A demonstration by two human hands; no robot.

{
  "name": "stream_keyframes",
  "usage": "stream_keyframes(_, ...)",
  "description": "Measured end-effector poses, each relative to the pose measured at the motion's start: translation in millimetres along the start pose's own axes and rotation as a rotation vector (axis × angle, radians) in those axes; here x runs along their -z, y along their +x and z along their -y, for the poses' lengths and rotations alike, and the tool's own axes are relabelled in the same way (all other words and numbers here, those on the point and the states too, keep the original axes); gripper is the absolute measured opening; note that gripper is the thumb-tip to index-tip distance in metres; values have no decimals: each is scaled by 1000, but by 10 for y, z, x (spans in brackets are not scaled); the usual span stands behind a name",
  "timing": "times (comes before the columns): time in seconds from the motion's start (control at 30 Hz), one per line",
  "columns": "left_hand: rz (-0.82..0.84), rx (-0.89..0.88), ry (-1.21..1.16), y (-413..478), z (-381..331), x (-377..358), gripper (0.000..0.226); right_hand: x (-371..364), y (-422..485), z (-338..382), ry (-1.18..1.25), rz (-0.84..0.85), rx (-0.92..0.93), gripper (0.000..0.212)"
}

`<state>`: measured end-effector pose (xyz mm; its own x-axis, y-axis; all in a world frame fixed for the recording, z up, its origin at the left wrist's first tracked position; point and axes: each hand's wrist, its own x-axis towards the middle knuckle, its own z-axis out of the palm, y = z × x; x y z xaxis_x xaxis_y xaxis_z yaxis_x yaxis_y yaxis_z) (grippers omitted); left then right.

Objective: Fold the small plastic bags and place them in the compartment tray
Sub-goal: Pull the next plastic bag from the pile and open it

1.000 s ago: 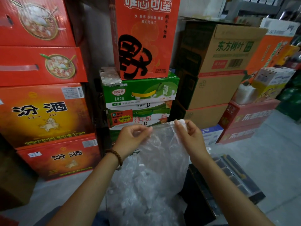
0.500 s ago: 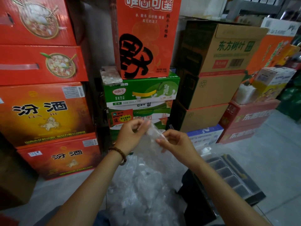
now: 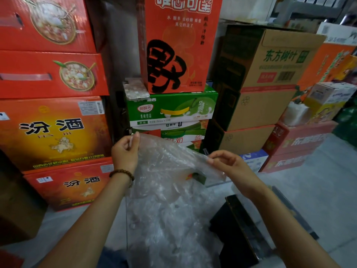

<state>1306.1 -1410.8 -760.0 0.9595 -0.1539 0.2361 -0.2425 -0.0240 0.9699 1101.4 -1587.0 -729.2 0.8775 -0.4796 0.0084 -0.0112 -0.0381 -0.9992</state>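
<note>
bag (image 3: pixel 170 159) stretched between left grip (image 3: pixel 124 153) and right grip (image 3: pixel 229 167), both pinching its edges

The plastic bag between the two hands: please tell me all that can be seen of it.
The plastic bag is clear, thin, crinkled film; cartons behind show through it. It is held in air, stretched slantwise: the left hand pinches its higher corner, the right hand its lower one. Below it lies a heap of similar bags.

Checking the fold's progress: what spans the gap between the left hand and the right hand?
In the head view, a clear plastic bag stretches from the left hand to the right hand, pinched by both.
</note>
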Motion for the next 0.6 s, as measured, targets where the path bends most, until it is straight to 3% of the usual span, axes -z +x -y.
stream_keyframes(0.27,-62,63,-4,-34,33,-2,29,-10,-6,-102,-143,172,-184,42)
stream_keyframes(0.37,-58,81,-8,-40,26,-9,28,-29,-21,-101,-203,227,-192,30)
stream_keyframes(0.43,-42,87,2,-50,13,-5,30,-16,-28,-77,-245,198,-169,29)
stream_keyframes(0.6,7,70,28,-61,10,8,28,106,10,-47,-126,-63,-30,32)
